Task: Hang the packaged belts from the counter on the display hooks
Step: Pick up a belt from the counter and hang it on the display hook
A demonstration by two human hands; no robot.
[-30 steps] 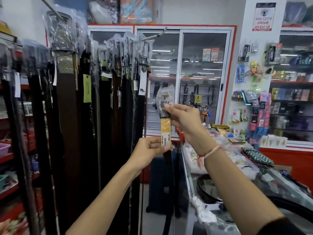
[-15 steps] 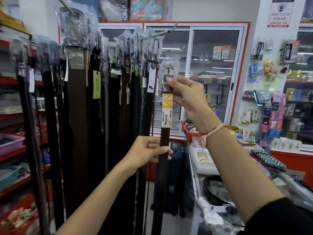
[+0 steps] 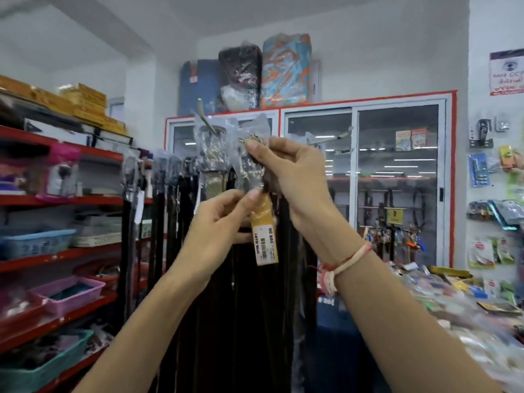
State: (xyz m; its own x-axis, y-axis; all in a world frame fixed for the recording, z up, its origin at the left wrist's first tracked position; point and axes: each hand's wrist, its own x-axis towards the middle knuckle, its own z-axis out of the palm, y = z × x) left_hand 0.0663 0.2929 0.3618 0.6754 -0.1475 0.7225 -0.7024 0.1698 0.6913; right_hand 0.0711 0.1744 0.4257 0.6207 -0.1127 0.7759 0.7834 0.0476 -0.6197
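Note:
I hold a packaged belt (image 3: 246, 168) upright in front of the rack; its clear plastic top covers a metal buckle and a yellow price tag (image 3: 265, 236) hangs below. My right hand (image 3: 286, 177) pinches the top of the package near the buckle. My left hand (image 3: 224, 219) grips the belt just under the buckle, at the tag. A display hook (image 3: 204, 117) sticks out up and to the left, with a packaged belt (image 3: 211, 154) hanging from it. Several dark belts (image 3: 170, 199) hang on the rack behind my hands.
Red shelves (image 3: 62, 252) with plastic baskets fill the left side. The counter (image 3: 453, 302) at the right is piled with packaged goods. Glass-door cabinets (image 3: 397, 180) stand behind, another hook (image 3: 344, 134) juts out before them, and small items hang on the right wall (image 3: 493, 194).
My view has tilted up and swung left. Both hands have lifted the packaged belt higher, and my left hand has slid up the strap to just under the buckle.

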